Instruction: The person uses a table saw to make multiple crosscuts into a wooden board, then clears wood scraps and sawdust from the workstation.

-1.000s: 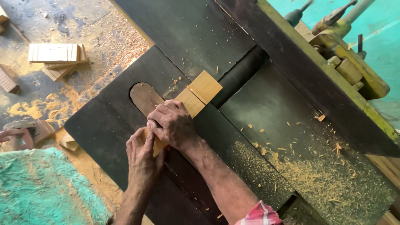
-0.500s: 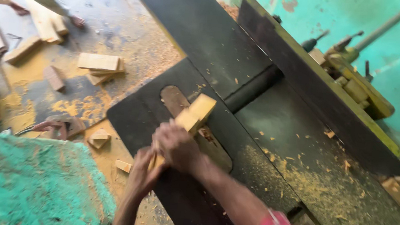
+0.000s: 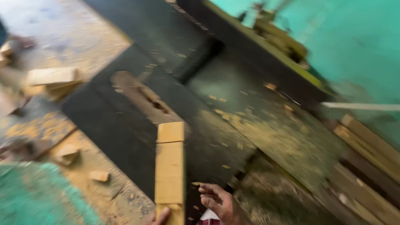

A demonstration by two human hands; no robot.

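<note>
Head view: pale, notched wooden block (image 3: 170,172).

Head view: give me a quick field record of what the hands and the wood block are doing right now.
view: blurred, looking down at a dark machine table
wood block: pale block lifted off the table, a cut line near its far end
left hand: left hand grips the near end of the block, mostly out of view
right hand: right hand open, fingers spread, beside the block and not touching it
table slot: slot in the table lies beyond the block
floor: sawdust and wood offcuts to the left
</note>
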